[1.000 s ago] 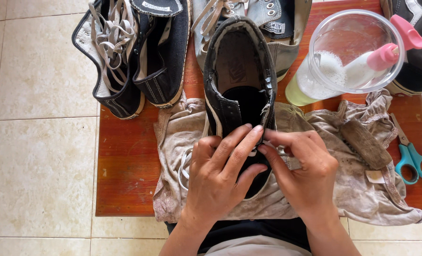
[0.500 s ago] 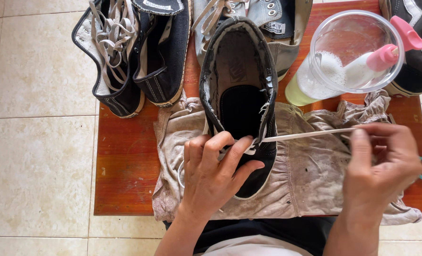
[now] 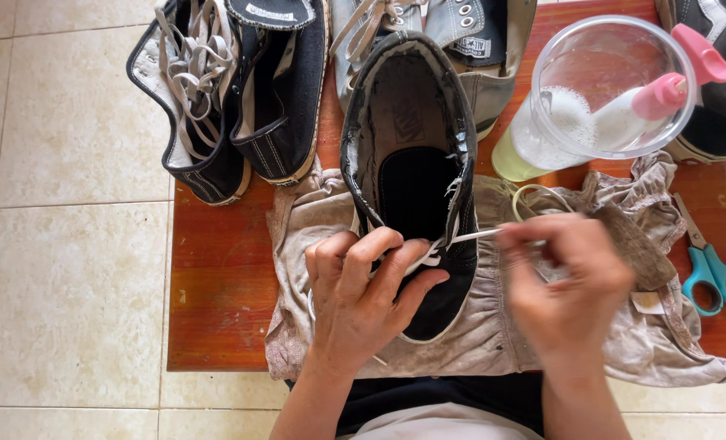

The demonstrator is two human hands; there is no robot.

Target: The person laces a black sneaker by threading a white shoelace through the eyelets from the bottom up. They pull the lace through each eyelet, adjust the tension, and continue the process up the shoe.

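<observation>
The right hand (image 3: 571,297) is blurred, pinching the white shoelace (image 3: 473,237); the left hand (image 3: 367,289) clasps the black sneaker (image 3: 412,175), hiding its toe; the right hand now sits nearer the sneaker than before.

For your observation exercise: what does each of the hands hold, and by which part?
Left hand grips the black shoe over its toe end. Right hand pinches the white lace near its free end.

sneaker (image 3: 412,187): black, grey lining
lace (image 3: 470,237): white
cloth (image 3: 493,334): dingy beige
table (image 3: 224,285): reddish-brown
scissors (image 3: 709,273): teal handles
floor (image 3: 61,269): cream tiles
</observation>
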